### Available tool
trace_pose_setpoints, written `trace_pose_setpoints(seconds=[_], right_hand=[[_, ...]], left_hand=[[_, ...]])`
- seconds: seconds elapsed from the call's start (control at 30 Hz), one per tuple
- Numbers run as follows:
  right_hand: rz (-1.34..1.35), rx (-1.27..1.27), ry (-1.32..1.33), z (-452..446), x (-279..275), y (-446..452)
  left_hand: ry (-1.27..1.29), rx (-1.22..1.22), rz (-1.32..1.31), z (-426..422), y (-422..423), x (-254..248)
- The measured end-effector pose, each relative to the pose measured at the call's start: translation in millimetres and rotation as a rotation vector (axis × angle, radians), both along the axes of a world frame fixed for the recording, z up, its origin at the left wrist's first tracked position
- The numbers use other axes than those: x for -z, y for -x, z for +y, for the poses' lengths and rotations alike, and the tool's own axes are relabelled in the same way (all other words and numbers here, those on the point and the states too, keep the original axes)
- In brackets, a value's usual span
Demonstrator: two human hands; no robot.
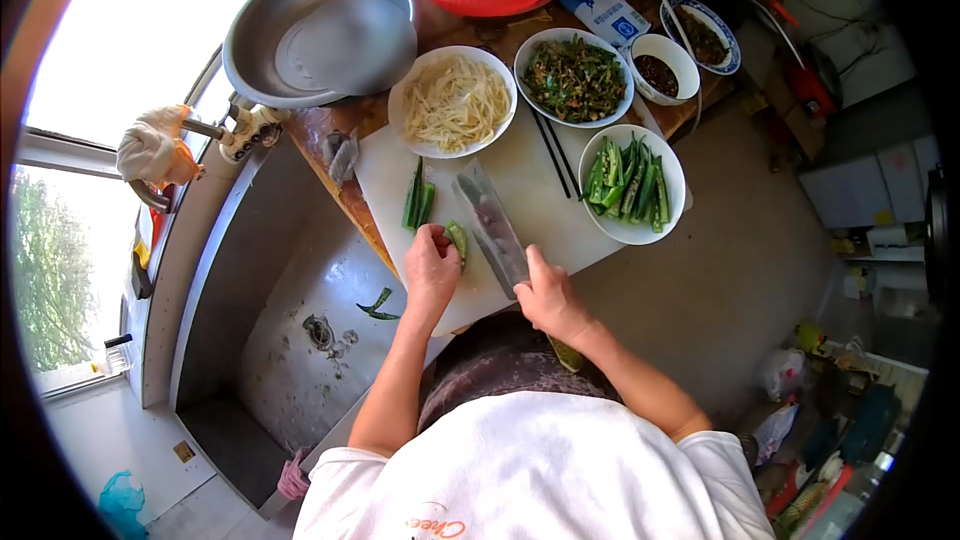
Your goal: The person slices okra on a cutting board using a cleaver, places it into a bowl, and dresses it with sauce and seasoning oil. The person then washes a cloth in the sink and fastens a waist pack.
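A: Start nearest. What are the hands doing?

B: The right hand [548, 300] has its fingers wrapped round the handle of a knife [497, 237]. The left hand [432, 265] has its fingers curled narrow against a green pod [457, 241]; whether they pinch it or merely touch it, I can't tell.

A: Where's that pod?

B: On the white cutting board [540, 215], between the left hand and the blade.

A: Which step, then?

B: Cutting, I'd judge. The next move calls for a steady pod and fingertips tucked clear of the edge.

A: And farther off?

B: Dark green pieces [418, 200] lie just beyond the left hand; green strips [630, 180] sit in a bowl [675, 215] to the right. Farther still, pale shreds [455, 100] fill another bowl.
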State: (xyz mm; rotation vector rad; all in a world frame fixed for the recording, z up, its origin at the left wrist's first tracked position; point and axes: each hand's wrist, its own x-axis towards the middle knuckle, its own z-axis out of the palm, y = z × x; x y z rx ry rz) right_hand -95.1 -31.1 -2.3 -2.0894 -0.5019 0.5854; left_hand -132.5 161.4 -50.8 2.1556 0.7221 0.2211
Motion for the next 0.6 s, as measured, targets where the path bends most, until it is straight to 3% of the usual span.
trace_pose_setpoints(seconds=[0.07, 0.2, 0.6], right_hand=[[-0.007, 0.042, -0.091, -8.3, 2.7, -6.6], [0.449, 0.234, -0.327, -33.0, -22.6, -17.7], [0.643, 0.117, -0.334, -53.6, 26.0, -1.4]], left_hand=[[0.033, -0.004, 0.019, -0.9, 3.1, -5.9], [0.033, 0.001, 0.126, -7.2, 6.1, -22.4], [0.127, 0.025, 0.131, -43.5, -8.2, -22.8]])
